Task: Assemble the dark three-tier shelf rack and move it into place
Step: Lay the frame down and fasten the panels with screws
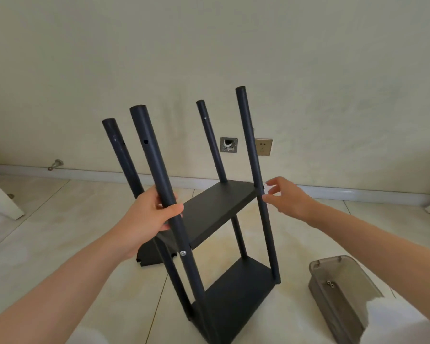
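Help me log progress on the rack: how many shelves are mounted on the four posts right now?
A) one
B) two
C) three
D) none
B: an upper shelf and a lower shelf sit between the posts, while another dark panel lies unmounted on the floor behind them.

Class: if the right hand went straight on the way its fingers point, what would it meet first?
Probably the near right post, at the corner of the middle shelf; the right hand looks almost touching, depth unclear.
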Action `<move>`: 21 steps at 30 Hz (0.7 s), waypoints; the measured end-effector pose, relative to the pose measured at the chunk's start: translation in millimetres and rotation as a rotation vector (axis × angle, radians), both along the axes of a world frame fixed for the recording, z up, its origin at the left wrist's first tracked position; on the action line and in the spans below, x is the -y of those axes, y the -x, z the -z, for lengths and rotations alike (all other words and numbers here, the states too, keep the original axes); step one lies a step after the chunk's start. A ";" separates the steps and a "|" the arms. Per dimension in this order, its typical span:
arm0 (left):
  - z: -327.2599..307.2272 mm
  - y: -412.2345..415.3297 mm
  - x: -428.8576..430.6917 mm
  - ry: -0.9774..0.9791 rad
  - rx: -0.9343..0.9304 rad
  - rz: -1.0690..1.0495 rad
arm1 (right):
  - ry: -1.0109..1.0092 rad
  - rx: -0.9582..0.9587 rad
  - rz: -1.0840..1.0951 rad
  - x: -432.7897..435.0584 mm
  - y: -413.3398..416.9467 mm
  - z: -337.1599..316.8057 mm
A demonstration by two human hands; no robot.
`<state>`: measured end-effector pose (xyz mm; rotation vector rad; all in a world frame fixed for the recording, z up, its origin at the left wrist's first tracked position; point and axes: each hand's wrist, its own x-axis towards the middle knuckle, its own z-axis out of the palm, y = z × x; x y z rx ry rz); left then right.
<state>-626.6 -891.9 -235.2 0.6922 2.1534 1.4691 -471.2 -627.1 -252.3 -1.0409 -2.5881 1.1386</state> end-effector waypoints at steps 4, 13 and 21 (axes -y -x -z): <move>-0.1 -4.2 3.5 0.051 -0.182 0.013 | 0.047 -0.106 0.150 -17.5 -2.8 -14.8; -3.2 -1.7 3.4 0.093 -0.307 0.092 | 0.242 -0.297 0.266 -27.2 -6.0 -13.2; -6.1 21.0 -7.6 0.114 -0.314 0.057 | 0.321 -0.439 0.296 -27.5 -15.5 -6.2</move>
